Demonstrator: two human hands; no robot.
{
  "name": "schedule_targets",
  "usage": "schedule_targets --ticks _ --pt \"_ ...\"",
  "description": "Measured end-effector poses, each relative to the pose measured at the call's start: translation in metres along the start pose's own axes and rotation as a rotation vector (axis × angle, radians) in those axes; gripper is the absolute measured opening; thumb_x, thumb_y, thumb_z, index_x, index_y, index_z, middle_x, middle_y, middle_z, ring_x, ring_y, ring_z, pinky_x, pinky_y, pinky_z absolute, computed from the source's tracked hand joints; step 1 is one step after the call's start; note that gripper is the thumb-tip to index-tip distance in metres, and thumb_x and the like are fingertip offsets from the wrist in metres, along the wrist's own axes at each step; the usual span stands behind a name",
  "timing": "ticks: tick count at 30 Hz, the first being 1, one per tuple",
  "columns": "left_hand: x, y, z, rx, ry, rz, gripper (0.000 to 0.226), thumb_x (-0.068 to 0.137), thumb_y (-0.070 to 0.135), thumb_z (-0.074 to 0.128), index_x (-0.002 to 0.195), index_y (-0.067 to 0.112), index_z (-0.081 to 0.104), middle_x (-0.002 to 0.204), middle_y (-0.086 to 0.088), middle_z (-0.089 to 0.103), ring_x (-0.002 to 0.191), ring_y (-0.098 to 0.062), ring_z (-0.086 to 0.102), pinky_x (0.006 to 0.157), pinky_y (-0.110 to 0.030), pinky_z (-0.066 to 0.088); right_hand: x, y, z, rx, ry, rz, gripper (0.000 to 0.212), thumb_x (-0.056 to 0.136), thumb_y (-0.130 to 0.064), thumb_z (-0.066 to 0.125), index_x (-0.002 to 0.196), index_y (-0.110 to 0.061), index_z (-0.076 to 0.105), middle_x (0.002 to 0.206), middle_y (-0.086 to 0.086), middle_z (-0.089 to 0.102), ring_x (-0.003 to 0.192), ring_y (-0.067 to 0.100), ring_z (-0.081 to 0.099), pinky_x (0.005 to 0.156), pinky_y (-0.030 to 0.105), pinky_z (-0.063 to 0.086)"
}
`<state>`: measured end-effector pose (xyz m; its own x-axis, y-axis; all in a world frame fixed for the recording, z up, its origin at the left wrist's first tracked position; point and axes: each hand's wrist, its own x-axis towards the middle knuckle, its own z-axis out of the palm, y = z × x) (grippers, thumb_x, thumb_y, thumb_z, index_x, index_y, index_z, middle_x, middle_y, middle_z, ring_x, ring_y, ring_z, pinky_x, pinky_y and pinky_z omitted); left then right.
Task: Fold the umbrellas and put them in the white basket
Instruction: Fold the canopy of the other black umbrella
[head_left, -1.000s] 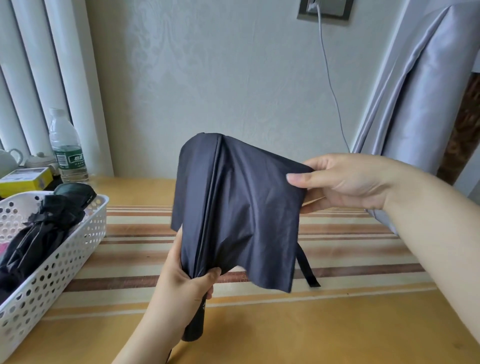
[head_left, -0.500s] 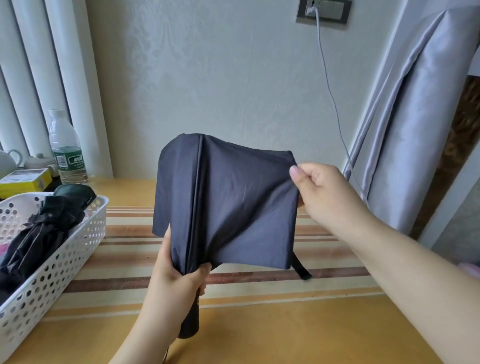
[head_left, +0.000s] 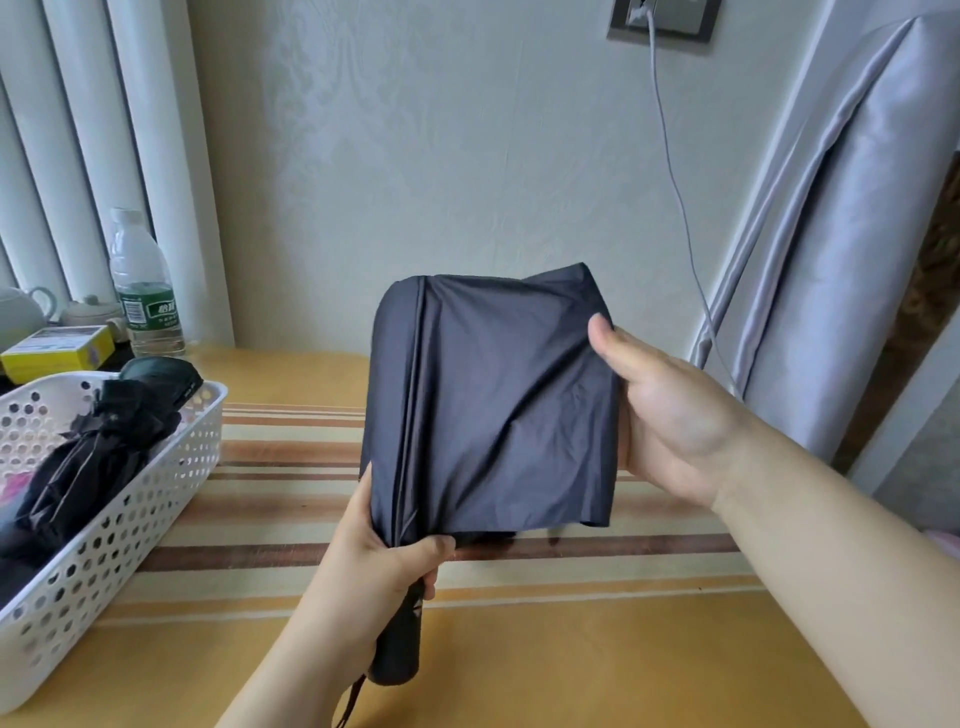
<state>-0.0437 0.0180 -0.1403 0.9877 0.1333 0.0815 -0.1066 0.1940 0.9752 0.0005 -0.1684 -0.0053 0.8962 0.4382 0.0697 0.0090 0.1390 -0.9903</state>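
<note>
- Umbrella (head_left: 493, 410), dark grey, collapsed, held upright at frame centre above the table, canopy cloth loose and spread to the right in a flat panel.
- Left hand (head_left: 384, 566) at lower centre, fingers and thumb curled tight round the gathered cloth just above the black handle (head_left: 400, 649); handle sticks out below the fist, wrist cord hanging from its end.
- Right hand (head_left: 670, 415) at centre right grips the right edge of the canopy, thumb on the front of the cloth, fingers hidden behind it.
- White basket (head_left: 119, 525), perforated plastic, at left edge of frame on the table, well apart from the held umbrella.
- Black umbrella (head_left: 98, 457) lying folded inside the basket, its handle end resting at the basket's far rim; something pink just visible at the frame's left edge inside the basket, cannot tell what.
- Table (head_left: 571, 654) yellow with brown and cream stripes across the middle.
- Water bottle (head_left: 143, 286), green label, upright at upper left by the wall; yellow box (head_left: 57, 351) and teapot (head_left: 21, 312) left of it.
- Grey cable (head_left: 675, 197) runs down from wall socket (head_left: 665, 18) at top right; grey curtain (head_left: 841, 234) on right.
</note>
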Motion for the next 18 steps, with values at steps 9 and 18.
schedule_targets --ticks 9,18 --pt "-0.012 -0.001 0.015 0.172 -0.115 -0.073 0.047 0.050 0.043 0.081 0.064 0.005 0.058 0.048 -0.010 0.052 0.045 -0.019 0.048 0.053 -0.031 0.043 0.008 0.011 0.061 -0.152 -0.366 0.182 0.069 0.082 -0.072 0.017 0.146 -0.048 0.027 0.158 -0.004 0.024 0.129 0.025 0.048 0.103 0.043 0.042" --pt "-0.011 0.000 0.020 -0.041 0.022 -0.234 0.061 0.097 0.053 0.035 0.085 -0.003 0.057 0.052 -0.022 0.053 0.042 -0.025 0.049 0.047 -0.029 0.040 -0.020 0.065 0.051 -1.018 0.444 -0.429 0.050 0.090 -0.044 0.057 0.136 -0.029 0.044 0.121 -0.016 0.037 0.117 0.003 0.044 0.088 0.014 0.036"
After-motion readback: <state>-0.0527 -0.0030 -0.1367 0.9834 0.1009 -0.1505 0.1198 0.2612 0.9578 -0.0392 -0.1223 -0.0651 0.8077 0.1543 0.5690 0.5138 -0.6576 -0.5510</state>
